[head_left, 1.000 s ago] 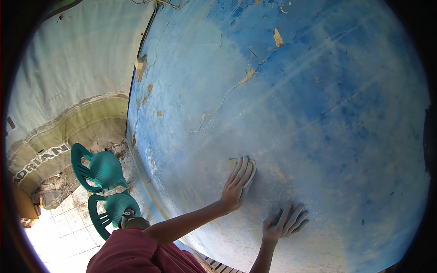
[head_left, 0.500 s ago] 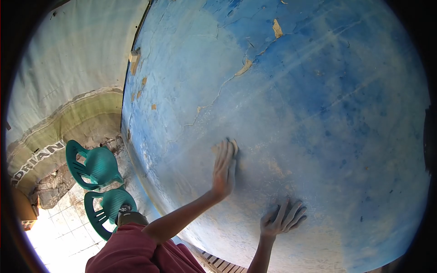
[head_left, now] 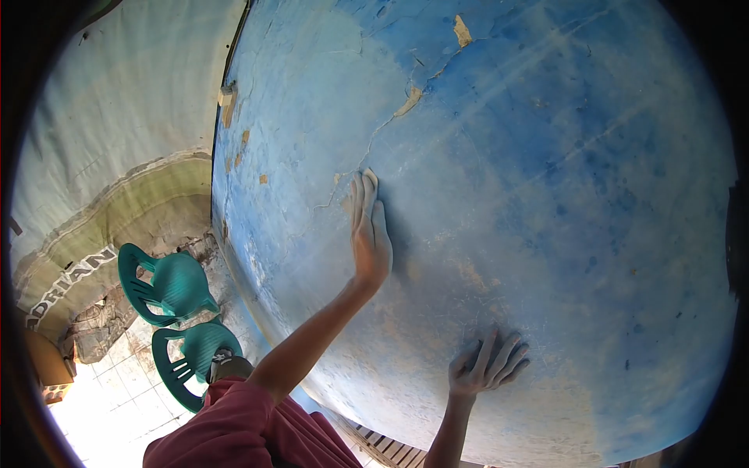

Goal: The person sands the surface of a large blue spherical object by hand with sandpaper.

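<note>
My left hand [head_left: 370, 234] lies flat against the blue painted wall [head_left: 515, 195], fingers pointing up and coated in pale dust. Under its fingertips it presses a small pale piece, apparently sandpaper [head_left: 370, 177], mostly covered by the fingers. Just above runs a crack with flaked patches of paint [head_left: 409, 101]. Lower and to the right, my right hand [head_left: 488, 365] rests on the wall with dusty fingers spread, holding nothing. Around both hands the paint looks scuffed and whitish.
Two green plastic chairs [head_left: 178, 285] stand below left on a tiled floor [head_left: 129, 382]. A shoe [head_left: 224, 359] shows on the nearer chair. A printed cloth sheet [head_left: 140, 86] hangs left of the wall's edge. A slatted wooden piece [head_left: 390, 448] is at the bottom.
My left hand has slid up and slightly left along the wall with the sandpaper, toward the crack. My right hand stays in nearly the same place. The view has shifted slightly.
</note>
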